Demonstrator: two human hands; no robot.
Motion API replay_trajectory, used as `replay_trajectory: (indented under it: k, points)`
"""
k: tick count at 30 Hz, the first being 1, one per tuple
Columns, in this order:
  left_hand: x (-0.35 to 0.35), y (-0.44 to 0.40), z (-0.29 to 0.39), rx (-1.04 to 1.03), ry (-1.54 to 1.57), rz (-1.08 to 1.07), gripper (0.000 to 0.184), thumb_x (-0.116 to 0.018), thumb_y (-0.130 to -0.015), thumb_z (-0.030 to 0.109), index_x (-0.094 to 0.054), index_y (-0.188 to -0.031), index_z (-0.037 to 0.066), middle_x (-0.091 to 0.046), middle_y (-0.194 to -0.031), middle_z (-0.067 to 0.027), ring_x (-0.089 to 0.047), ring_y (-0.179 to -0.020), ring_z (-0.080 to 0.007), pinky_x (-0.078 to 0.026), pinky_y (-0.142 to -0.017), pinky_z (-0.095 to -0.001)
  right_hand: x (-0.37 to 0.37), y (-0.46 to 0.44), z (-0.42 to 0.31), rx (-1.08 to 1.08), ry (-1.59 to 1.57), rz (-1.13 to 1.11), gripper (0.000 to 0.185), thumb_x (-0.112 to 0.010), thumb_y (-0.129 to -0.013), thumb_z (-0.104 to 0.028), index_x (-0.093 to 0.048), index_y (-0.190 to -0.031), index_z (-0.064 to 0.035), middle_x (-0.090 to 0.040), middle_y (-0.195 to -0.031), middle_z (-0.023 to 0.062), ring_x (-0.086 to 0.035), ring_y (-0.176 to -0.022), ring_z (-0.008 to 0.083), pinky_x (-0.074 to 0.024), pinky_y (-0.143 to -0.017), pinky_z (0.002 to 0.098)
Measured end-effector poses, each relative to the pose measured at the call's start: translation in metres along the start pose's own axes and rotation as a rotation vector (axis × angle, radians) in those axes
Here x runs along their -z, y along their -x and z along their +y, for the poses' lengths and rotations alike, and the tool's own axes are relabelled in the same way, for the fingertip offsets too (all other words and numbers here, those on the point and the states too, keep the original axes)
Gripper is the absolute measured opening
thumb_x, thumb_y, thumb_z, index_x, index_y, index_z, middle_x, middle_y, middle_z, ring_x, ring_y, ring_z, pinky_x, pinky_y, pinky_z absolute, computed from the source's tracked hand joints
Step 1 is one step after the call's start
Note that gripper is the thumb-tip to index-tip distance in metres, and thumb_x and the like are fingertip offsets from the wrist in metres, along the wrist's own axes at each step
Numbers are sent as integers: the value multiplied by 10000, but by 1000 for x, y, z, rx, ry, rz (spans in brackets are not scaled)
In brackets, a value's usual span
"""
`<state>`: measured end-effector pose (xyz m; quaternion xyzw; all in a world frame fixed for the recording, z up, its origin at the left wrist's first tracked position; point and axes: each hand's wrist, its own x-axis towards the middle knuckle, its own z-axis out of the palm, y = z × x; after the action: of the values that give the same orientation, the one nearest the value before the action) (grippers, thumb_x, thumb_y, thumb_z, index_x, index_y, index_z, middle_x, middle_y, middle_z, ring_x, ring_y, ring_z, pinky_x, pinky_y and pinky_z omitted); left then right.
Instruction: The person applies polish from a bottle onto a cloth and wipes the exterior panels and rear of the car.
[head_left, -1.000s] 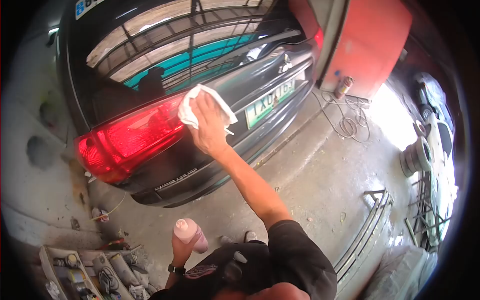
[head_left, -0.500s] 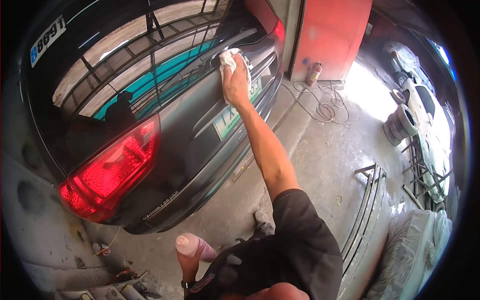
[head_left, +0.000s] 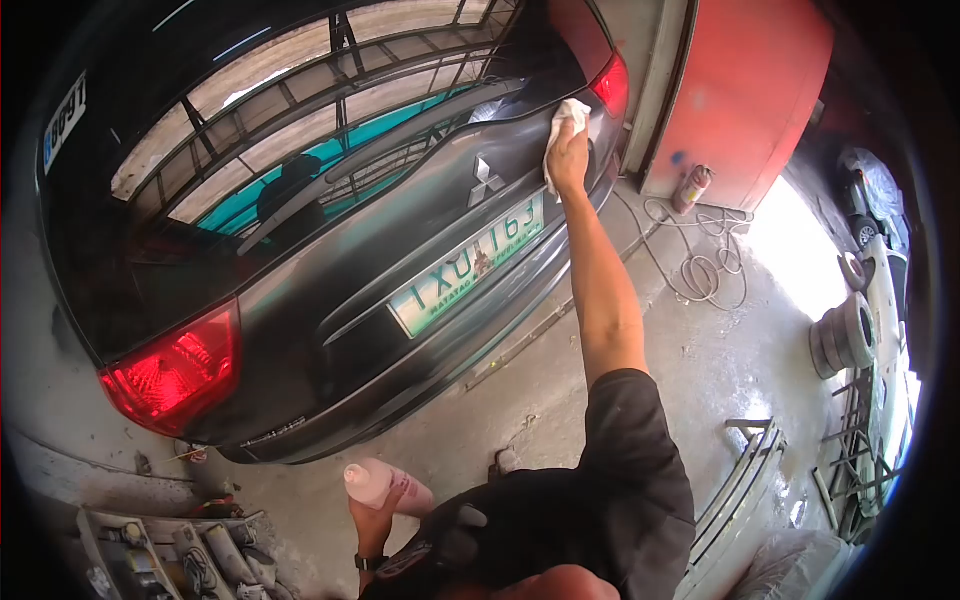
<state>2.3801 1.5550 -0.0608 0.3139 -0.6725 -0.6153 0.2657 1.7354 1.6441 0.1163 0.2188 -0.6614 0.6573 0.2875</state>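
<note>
My right hand (head_left: 570, 162) is stretched far out, pressing a white cloth (head_left: 572, 110) against the dark car's tailgate (head_left: 285, 350). The cloth lies near the far red tail light (head_left: 612, 85), to the right of the three-diamond emblem (head_left: 484, 182) and the licence plate (head_left: 425, 300). Down by my body, my left hand (head_left: 374, 527) is wrapped round a pinkish plastic bottle (head_left: 372, 482), tilted, with its nozzle pointing up and left. The near tail light (head_left: 180, 370) is at the left.
A red panel (head_left: 745, 100) stands behind a fire extinguisher (head_left: 692, 188) and a coiled hose (head_left: 700, 275) on the floor. Stacked tyres (head_left: 842, 335) and metal racks (head_left: 745, 480) are at the right. A tray of tools (head_left: 190, 555) sits at the lower left.
My right hand has carried the cloth rightward along the tailgate, off the emblem and plate towards the far tail light. My view has shifted left; the bottle remains in my left hand.
</note>
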Motion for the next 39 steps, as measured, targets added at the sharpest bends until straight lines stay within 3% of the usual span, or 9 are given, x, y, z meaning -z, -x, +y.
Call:
replay_trajectory:
  k: [3,7,12,15,21,27,34,37,39]
  points:
    - [-19,7,5,27,39,-29,482,-860,-809,51,-598,-1210,2,-699,-1123,-88,-680,-1044,-190,-542,-937,-352,-4,27,11,-186,43,92,588,-400,-1089,-347,-407,-1456,112,-533,-1403,342,-510,-1329,465,-377,-1122,457]
    - [-27,9,3,62,-77,-62,558,-865,-795,56,-577,-1269,-11,-676,-1158,-95,-666,-1071,-204,-535,-950,-354,-51,177,-64,-30,-44,90,640,-502,-1042,-225,-278,-1533,119,-334,-1580,329,-278,-1506,467,-188,-1256,456]
    - [-36,-1,27,84,-181,-108,557,-868,-795,61,-579,-1265,-16,-678,-1161,-100,-665,-1076,-203,-535,-955,-358,-107,344,-149,512,2,-334,839,-790,-732,-158,-467,-1489,1,-419,-1571,238,-357,-1490,429,-348,-1105,611]
    - [-39,-5,41,47,-169,-120,549,-864,-799,58,-579,-1263,-16,-678,-1161,-102,-665,-1078,-204,-532,-957,-359,-95,322,-132,566,-23,-417,756,-779,-738,-145,-509,-1427,8,-443,-1551,228,-403,-1458,418,-381,-1069,572]
    - [-30,4,28,13,-165,-41,438,-862,-806,55,-633,-1173,-7,-713,-1097,-87,-690,-1025,-186,-545,-927,-345,-44,153,-64,130,46,194,475,-554,-979,-134,-471,-1382,104,-505,-1421,278,-452,-1350,472,-338,-1154,500]
    - [-47,-2,26,53,-196,-133,448,-858,-809,53,-627,-1187,-12,-711,-1112,-90,-688,-1035,-188,-541,-928,-342,-19,130,-81,408,-45,-256,581,-732,-874,-98,-543,-1421,-42,-437,-1581,169,-380,-1477,423,-303,-1225,523]
    - [-63,-20,21,46,-153,-191,484,-866,-798,37,-611,-1205,-25,-706,-1123,-103,-686,-1038,-188,-549,-916,-336,-35,168,-83,353,-61,-110,670,-757,-796,-34,-488,-1409,8,-505,-1457,237,-425,-1418,458,-322,-1194,523]
    - [-77,-25,26,-25,-208,-216,479,-861,-799,25,-608,-1202,-28,-705,-1107,-100,-687,-1028,-191,-550,-914,-341,-55,209,-116,745,-36,-575,631,-716,-810,-133,-525,-1402,-32,-502,-1493,181,-462,-1419,355,-386,-1172,499]
    - [-81,-28,23,-14,-229,-226,471,-858,-800,22,-609,-1197,-26,-702,-1101,-95,-685,-1025,-194,-550,-915,-346,-44,190,-105,852,-105,-480,648,-754,-797,-155,-538,-1397,-41,-504,-1497,177,-480,-1404,360,-423,-1148,472]
